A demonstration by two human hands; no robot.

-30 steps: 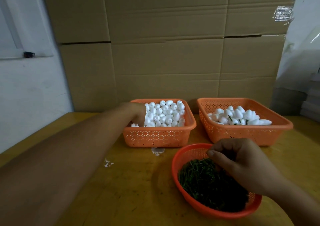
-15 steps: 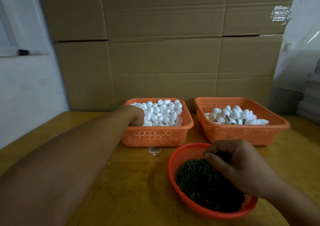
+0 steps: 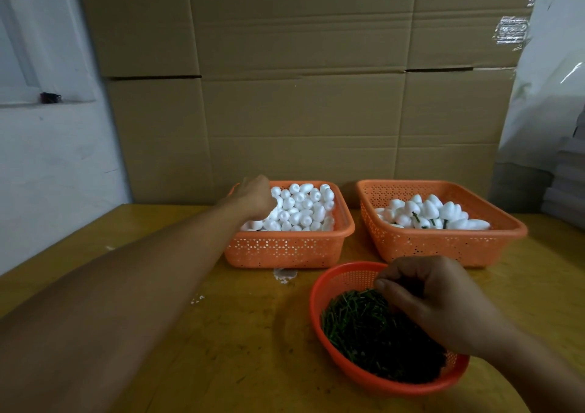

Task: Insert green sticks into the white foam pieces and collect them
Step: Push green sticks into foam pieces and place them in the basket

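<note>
Green sticks (image 3: 364,324) lie heaped in a round orange basket (image 3: 326,286) on the worktop (image 3: 247,349), right under the right hand (image 3: 440,301). That hand has its fingers curled down into the pile and seems to be pinching at the sticks, though whether one is actually caught between the fingertips cannot be told. The left hand (image 3: 253,195) reaches well ahead into the square orange basket (image 3: 285,249) of plain white foam pieces (image 3: 300,210), its fingers bent down among them and hidden; whether it has hold of one cannot be told either.

By my reading this is the gathering step: one stick and one foam piece are being fetched at once. Next, both hands would need to come together in front of the body, the stick end lined up with the foam and pushed in straight, then the finished piece dropped in the basket (image 3: 443,248) beyond the right hand, where finished foam pieces (image 3: 430,211) with green stems showing already lie.

No brand, label or readable writing shows anywhere.
</note>
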